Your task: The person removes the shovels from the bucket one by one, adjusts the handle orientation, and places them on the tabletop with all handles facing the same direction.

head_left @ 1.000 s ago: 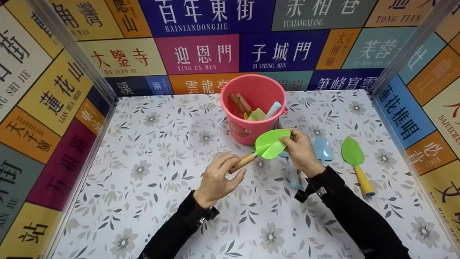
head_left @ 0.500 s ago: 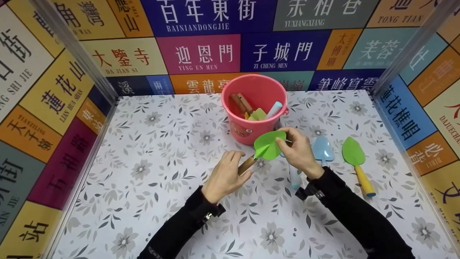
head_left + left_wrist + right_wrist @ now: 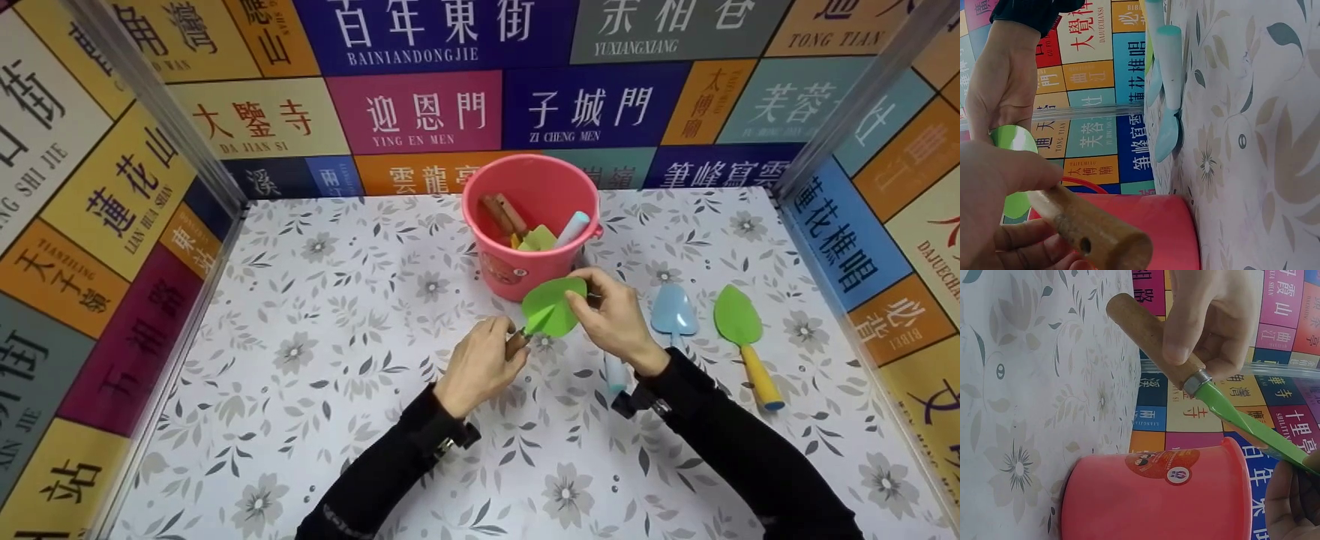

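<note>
Between both hands, raised off the table, is a small trowel [image 3: 553,309] with a green leaf-shaped blade and a wooden handle [image 3: 1148,334]. My left hand [image 3: 480,365] grips the handle; in the left wrist view its holed wooden end [image 3: 1095,230] juts out past the thumb. My right hand [image 3: 616,315] pinches the blade's far edge. Just behind the trowel stands a pink bucket [image 3: 517,266], with wooden handles [image 3: 504,214], a light blue handle [image 3: 572,229] and a yellow-green piece [image 3: 537,239] inside. The lower parts of those things are hidden.
Right of the bucket lie a light blue trowel [image 3: 673,309] and a green trowel [image 3: 739,315] with a yellow handle. Another light blue handle [image 3: 615,371] shows partly under my right hand. Printed panels [image 3: 420,112] wall the flower-patterned table [image 3: 337,420] at the back and sides.
My left hand has slid up the wooden handle toward the blade, now covering most of it. The right hand has shifted slightly left with the blade, which has turned a little.
</note>
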Tool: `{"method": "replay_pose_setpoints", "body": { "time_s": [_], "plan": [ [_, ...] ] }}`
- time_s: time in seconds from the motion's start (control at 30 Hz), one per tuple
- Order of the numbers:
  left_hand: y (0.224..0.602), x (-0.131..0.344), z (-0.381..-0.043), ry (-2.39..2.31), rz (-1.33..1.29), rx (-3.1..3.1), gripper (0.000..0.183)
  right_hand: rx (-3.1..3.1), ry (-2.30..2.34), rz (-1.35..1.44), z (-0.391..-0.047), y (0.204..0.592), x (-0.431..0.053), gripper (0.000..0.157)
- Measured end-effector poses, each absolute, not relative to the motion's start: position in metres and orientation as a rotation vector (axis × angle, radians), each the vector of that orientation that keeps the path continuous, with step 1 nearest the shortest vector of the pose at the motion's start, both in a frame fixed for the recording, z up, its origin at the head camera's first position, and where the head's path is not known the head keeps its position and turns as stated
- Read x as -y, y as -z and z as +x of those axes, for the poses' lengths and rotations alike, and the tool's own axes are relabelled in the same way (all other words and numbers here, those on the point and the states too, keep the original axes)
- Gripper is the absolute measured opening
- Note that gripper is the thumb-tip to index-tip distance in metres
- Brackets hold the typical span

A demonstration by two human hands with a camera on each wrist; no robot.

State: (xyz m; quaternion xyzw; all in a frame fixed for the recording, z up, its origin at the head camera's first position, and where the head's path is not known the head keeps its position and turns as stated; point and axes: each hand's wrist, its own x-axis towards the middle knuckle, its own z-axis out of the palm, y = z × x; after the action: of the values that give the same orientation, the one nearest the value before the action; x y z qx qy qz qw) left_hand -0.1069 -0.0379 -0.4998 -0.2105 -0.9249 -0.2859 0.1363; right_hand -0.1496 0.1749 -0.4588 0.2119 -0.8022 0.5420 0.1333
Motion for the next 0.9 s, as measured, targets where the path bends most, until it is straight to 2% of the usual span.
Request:
{"method": "replay_pose_setpoints", "body": {
  "time_s": [0.6, 0.9],
  "plan": [
    [0.494, 0.034, -0.108, 0.787, -0.727, 2.709, 0.017, 2.393, -1.570, 0.664, -0.152, 0.450, -0.184, 0.018],
    [0.495, 0.032, -0.106, 0.941, -0.796, 2.703, 0.017, 2.440, -1.319, 0.845, -0.158, 0.437, -0.229, 0.035]
  ]
}}
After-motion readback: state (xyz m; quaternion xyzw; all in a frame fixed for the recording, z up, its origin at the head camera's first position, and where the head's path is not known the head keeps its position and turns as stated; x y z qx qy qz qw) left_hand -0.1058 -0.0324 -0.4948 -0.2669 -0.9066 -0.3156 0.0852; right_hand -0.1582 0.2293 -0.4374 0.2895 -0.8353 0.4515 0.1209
